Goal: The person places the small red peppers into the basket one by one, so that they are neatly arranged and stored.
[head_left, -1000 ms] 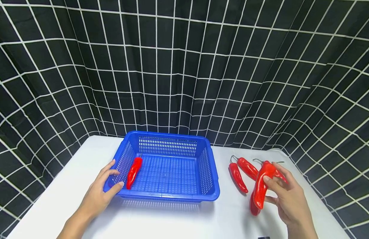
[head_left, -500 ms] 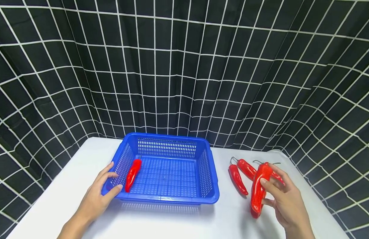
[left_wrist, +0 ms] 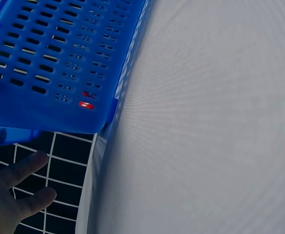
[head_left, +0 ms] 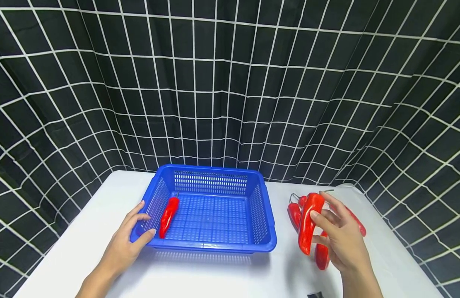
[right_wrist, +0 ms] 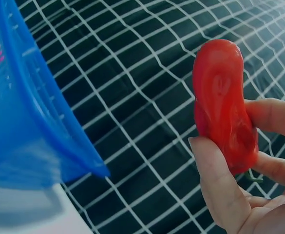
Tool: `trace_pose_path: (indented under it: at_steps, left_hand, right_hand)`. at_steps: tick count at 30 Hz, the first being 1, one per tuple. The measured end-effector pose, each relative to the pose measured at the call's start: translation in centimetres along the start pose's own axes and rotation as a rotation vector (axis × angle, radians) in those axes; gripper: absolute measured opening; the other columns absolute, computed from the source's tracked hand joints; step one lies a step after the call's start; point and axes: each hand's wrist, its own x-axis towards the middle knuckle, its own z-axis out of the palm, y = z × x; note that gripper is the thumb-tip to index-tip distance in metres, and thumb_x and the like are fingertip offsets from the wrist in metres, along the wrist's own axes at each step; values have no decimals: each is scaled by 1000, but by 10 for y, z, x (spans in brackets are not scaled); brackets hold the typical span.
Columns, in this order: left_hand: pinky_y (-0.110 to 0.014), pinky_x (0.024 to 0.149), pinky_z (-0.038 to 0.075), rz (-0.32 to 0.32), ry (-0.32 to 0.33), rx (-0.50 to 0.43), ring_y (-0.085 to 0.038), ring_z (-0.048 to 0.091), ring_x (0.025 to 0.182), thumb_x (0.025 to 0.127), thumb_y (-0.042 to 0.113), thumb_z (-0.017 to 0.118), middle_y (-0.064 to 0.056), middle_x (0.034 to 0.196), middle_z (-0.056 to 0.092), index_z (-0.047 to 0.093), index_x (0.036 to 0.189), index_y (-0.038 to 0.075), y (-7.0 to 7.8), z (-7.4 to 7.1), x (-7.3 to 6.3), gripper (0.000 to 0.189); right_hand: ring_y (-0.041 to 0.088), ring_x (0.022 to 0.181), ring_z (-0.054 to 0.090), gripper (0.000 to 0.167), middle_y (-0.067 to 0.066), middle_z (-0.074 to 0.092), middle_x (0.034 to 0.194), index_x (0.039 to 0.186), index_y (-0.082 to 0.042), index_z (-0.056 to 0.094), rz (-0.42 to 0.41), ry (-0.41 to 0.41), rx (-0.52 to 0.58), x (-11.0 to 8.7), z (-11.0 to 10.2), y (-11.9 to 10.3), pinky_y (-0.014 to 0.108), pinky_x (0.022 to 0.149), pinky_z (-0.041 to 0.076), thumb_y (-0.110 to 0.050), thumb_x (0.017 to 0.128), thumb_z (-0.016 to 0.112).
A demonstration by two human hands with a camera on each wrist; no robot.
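Note:
My right hand pinches a glossy red chili pepper between thumb and fingers above the table, its narrow tip downward. Close up in the right wrist view, the same pepper shows its blunt end, with a bit of green stem behind the fingers. My left hand rests with spread fingers on the left front corner of a blue plastic basket. Another red chili pepper lies inside along the basket's left side. In the left wrist view, two extended fingers of the left hand show below the basket wall.
Several more red chili peppers lie on the white table at the right, partly hidden by the right hand: one at the left, one nearer, one beyond. A black cloth with white grid lines hangs behind the table.
The right hand has moved left and up with its pepper, away from the others. More of the near pepper and the far-right pepper shows now. The left hand has stayed at the basket.

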Motion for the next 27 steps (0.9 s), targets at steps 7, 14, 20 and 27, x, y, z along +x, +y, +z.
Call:
trace_pose_path:
  at_steps: [7, 14, 20, 27]
  left_hand:
    - [-71, 98, 24, 7, -4, -3, -42, 24, 138, 89, 21, 69, -4, 154, 31, 57, 111, 9, 1, -1, 0, 28]
    - [-71, 98, 24, 8, -4, -2, -43, 24, 138, 89, 21, 69, -5, 154, 31, 57, 111, 9, 2, 0, -1, 27]
    - [-72, 97, 24, 1, -4, 7, -43, 25, 138, 90, 23, 68, -4, 153, 31, 57, 111, 10, 3, 0, -1, 27]
    - [-71, 98, 24, -1, -3, 2, -43, 25, 138, 89, 23, 69, -4, 153, 31, 57, 111, 10, 2, 0, -1, 28]
  right_hand:
    - [24, 108, 55, 72, 15, 45, 130, 149, -27, 34, -4, -42, 63, -1, 21, -11, 39, 70, 57, -29, 88, 72]
    - [28, 107, 59, 67, 18, 50, 124, 146, -26, 38, -51, -123, 134, 2, 41, -18, 45, 69, 56, -26, 88, 72]
    - [31, 99, 63, 62, 24, 52, 116, 144, -21, 41, -105, -174, 198, 4, 56, -21, 49, 64, 56, -16, 90, 70]
    - [33, 98, 63, 60, 24, 54, 113, 141, -22, 44, -121, -200, 179, 7, 76, -25, 48, 64, 56, -16, 88, 73]
